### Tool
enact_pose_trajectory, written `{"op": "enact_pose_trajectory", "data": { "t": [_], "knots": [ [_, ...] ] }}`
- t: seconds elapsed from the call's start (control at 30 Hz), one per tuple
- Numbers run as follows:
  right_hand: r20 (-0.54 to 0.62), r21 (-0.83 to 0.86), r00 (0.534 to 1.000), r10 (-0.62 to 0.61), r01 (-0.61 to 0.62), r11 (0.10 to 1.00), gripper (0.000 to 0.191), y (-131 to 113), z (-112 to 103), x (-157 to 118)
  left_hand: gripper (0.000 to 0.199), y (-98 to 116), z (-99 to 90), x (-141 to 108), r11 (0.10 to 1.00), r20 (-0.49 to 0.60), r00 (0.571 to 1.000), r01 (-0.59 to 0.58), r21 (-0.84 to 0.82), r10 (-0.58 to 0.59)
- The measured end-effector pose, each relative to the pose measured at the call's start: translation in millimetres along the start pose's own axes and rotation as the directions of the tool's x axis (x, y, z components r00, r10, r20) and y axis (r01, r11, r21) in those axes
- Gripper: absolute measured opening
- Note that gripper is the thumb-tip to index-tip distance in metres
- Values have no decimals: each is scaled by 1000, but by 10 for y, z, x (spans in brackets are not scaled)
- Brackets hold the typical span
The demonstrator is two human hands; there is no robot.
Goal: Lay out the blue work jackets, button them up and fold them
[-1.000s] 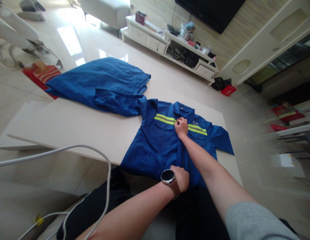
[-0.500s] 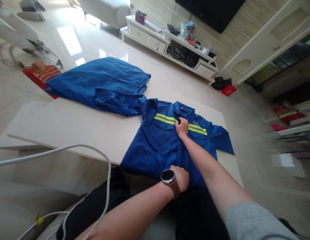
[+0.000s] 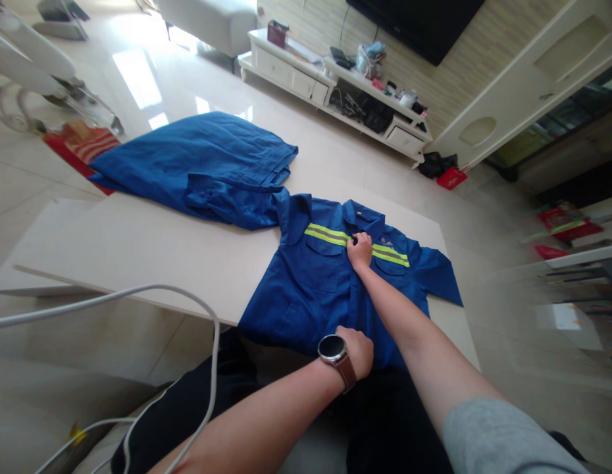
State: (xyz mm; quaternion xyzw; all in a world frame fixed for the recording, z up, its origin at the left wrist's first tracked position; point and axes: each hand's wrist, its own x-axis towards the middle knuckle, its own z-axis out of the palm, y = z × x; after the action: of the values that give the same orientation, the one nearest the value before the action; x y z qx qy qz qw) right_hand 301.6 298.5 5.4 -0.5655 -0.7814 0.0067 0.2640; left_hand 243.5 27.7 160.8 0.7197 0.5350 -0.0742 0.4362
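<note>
A blue jacket [image 3: 306, 276] with yellow-green reflective stripes lies spread on a white table [image 3: 187, 263], its collar away from me. My right hand [image 3: 360, 250] is closed on the jacket's front opening, between the two chest stripes. Nearer to me, my left hand [image 3: 358, 352], with a round watch [image 3: 331, 347] on the wrist, is closed on the front at the lower hem. The fingertips of the left hand are hidden. One sleeve stretches left beside other blue clothing [image 3: 197, 148]; the other sleeve hangs over the table's right end.
A white cable [image 3: 216, 329] loops at the lower left in front of the table. Red bags [image 3: 64, 148] stand beyond the table's left end. A white TV cabinet [image 3: 286, 69] holding several items is farther back.
</note>
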Motion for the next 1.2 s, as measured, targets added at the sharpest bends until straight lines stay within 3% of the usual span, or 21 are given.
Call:
{"op": "enact_pose_trajectory", "data": {
  "t": [0.23, 0.43, 0.7, 0.97, 1.2],
  "knots": [
    [-1, 1, 1000, 7, -7, 1000, 22, 22, 23, 38, 31, -17, 57, 40, 1000, -4, 1000, -2, 11, 2],
    [25, -8, 999, 21, -21, 1000, 22, -3, 4, 40, 39, -49, 101, 70, 997, -122, 992, -18, 72, 27],
    [32, 2, 999, 38, -38, 999, 22, -18, -17, 39, 49, -118, 260, 186, 994, -152, 987, -30, 106, 46],
    [29, -11, 999, 40, -39, 999, 23, -19, -15, 59, 51, -93, 253, 237, 991, -77, 997, 33, 129, -23],
    [32, -12, 999, 44, -44, 999, 24, 3, 4, 98, 48, -88, 262, 225, 995, -110, 993, 42, 95, -31]
  ]
}}
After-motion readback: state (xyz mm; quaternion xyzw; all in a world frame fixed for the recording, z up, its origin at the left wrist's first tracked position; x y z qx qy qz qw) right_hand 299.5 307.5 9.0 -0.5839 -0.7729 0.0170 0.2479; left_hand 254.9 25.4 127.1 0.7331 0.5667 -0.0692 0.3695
